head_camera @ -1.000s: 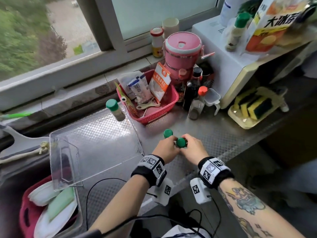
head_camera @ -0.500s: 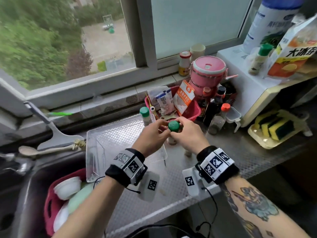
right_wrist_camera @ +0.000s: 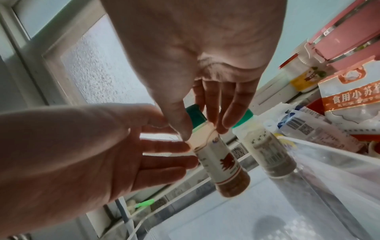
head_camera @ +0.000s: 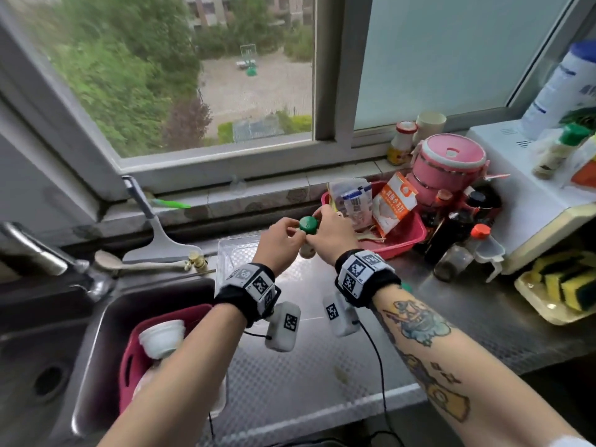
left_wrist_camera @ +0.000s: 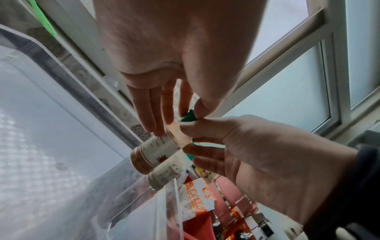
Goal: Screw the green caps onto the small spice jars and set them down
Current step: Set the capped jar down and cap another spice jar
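You hold one small spice jar (head_camera: 307,250) in the air between your two hands, above the clear plastic tray (head_camera: 237,253). Your left hand (head_camera: 280,245) has its fingers narrow: the thumb and first fingertips (left_wrist_camera: 186,113) pinch the green cap (head_camera: 308,224) and the top of the jar, and the other fingers lie almost straight along the label. Your right hand (head_camera: 332,238) also pinches with narrow fingers; its thumb (right_wrist_camera: 180,125) and two fingertips close on the neck of the jar, just under the cap. The cap sits on the top of the jar. From these views I cannot tell if it is screwed tight.

The jar hangs below your fingertips, a little tilted, with brown spice in its bottom part and a white label with a red figure around the middle.

Just beside your right fingertips, on the far side, a second spice jar (right_wrist_camera: 267,151) stands upright in the corner of the tray. It has its own green cap (right_wrist_camera: 243,119) on, and it does not touch the jar in your fingers. Behind it, past your right fingers, the red basket (head_camera: 403,233) holds an orange-and-white packet (head_camera: 392,204) and other small bags.
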